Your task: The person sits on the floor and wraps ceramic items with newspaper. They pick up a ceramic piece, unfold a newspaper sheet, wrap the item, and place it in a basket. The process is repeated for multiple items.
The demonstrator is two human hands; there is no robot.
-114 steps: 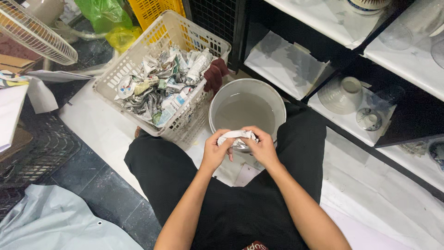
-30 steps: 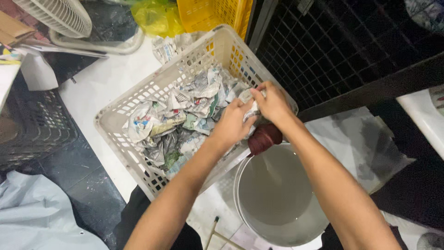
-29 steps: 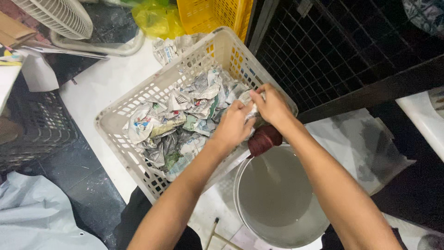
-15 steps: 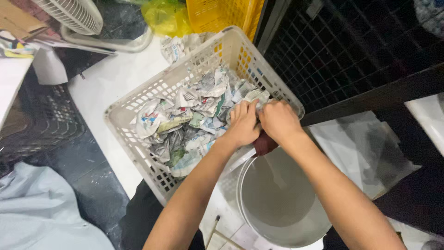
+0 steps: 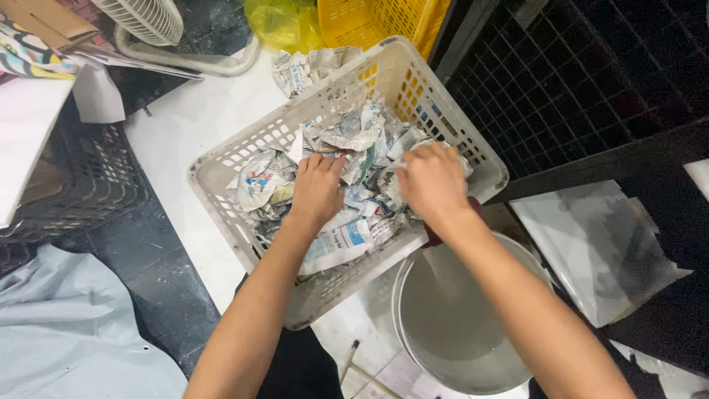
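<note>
Left hand [image 5: 317, 188] and right hand [image 5: 430, 181] press crumpled newspaper [image 5: 354, 185] in basket [image 5: 221, 174].

Crumpled newspaper [image 5: 347, 148] — perforated plastic basket [image 5: 221, 166]

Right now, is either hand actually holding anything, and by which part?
Both the left hand and right hand rest palm-down on the crumpled newspaper in the white basket; whether fingers grip any cannot be told.

grey bucket [image 5: 458, 325] of water, yellow crate [image 5: 373, 18], white fan [image 5: 151, 18], yellow bag [image 5: 284, 22].
</note>
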